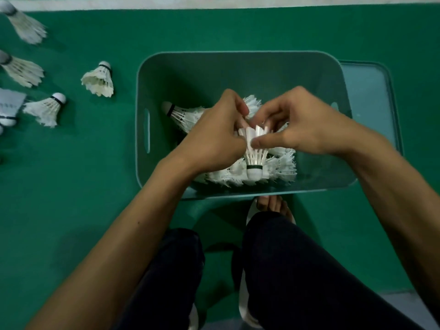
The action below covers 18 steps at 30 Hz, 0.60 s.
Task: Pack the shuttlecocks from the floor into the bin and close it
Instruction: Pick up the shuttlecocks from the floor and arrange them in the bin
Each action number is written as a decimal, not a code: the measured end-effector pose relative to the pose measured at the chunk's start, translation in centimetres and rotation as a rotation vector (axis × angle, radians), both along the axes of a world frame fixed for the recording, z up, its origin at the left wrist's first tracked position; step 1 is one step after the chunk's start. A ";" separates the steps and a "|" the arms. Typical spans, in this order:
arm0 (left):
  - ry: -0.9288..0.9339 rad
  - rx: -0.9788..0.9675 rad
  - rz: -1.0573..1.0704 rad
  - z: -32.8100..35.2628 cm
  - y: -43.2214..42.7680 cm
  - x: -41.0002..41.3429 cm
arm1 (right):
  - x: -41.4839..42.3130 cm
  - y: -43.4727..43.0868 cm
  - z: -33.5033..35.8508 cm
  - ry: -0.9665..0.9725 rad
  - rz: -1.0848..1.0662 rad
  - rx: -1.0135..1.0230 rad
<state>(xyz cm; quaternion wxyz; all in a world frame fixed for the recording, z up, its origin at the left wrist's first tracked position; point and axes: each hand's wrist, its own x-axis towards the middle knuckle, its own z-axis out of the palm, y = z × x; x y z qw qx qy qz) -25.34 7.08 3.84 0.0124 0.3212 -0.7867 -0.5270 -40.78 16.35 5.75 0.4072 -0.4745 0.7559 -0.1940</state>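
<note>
A teal bin [142, 96] stands open on the green floor, with several white shuttlecocks [188, 115] piled inside. Over the pile, my left hand [214, 134] and my right hand [297, 125] both pinch the feathers of one shuttlecock [255, 160], which points cork down toward me. My hands hide much of the pile. More shuttlecocks lie on the floor to the left, the nearest ones being a shuttlecock [98, 79] and a shuttlecock [46, 108].
The bin's lid [371, 96] lies on the floor behind the bin's right side. A white court line [214, 3] runs along the top. My knees and sandalled feet [271, 206] are just below the bin. A small grey object [9, 101] sits at the left edge.
</note>
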 end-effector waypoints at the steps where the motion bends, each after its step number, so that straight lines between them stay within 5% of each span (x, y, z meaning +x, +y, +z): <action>1: 0.004 -0.015 0.044 -0.1 0.1 -0.1 | -0.2 -0.1 0.2 0.041 -0.002 0.027; 5: -0.157 -0.308 0.210 0.4 -0.4 0.4 | -1.1 -0.7 0.5 0.373 -0.329 0.016; 9: -0.566 -0.416 0.086 1.1 -1.7 1.3 | -1.0 -2.0 -1.8 0.781 -0.576 -0.042; 11: -0.688 -0.394 0.014 1.0 -2.2 0.8 | -0.4 -3.0 -3.2 0.687 -0.642 -0.056; 15: -0.892 -0.421 -0.101 -0.2 -3.1 -0.6 | -1.0 -4.2 -5.5 0.199 -0.891 -0.047; 18: -0.876 -0.426 -0.075 -0.7 -3.6 -0.9 | -1.2 -4.3 -5.8 -0.146 -1.070 -0.043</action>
